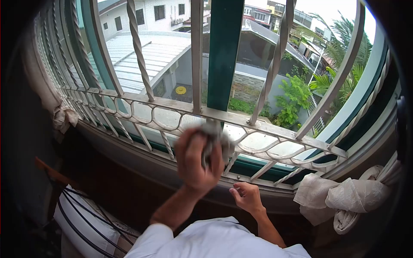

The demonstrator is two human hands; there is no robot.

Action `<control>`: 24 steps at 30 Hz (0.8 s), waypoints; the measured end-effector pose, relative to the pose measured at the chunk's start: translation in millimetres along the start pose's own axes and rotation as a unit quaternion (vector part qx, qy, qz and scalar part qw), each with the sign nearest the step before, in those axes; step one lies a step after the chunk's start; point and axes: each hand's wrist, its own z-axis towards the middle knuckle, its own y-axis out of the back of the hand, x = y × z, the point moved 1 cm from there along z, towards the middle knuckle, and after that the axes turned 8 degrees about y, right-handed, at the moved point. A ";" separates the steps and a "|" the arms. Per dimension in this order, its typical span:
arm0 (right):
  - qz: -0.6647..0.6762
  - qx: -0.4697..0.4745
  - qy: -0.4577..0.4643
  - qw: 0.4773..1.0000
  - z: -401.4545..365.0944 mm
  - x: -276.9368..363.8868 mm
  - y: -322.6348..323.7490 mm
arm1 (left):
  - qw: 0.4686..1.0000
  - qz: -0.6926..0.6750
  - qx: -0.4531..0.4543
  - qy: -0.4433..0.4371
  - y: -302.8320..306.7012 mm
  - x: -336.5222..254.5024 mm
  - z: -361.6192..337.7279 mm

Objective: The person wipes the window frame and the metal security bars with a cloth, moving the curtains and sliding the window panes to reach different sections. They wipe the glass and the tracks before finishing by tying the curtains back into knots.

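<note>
My left hand (198, 161) is raised to the window grille (271, 127), its fingers wrapped round a crumpled grey cloth (213, 130). Both are smeared by motion. The cloth overlaps the grille's lower rail, close under the dark green window post (226, 56). Lower and to the right, my right hand (247, 197) is at the inner edge of the window sill (271, 188). Its fingers are loosely curled with the thumb apart, and nothing shows in it.
A knotted pale curtain (357, 193) hangs at the right, another curtain (64, 117) at the left. Below left stands a chair with dark curved rods (88, 215) and a white cushion (64, 217). Twisted white bars (140, 51) cross the window; roofs and plants are outside.
</note>
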 end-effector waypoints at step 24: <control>0.021 -0.018 -0.003 1.000 1.2 -23.9 -5.4 | 0.993 0.042 -0.045 -0.103 -97.8 -7.0 128.7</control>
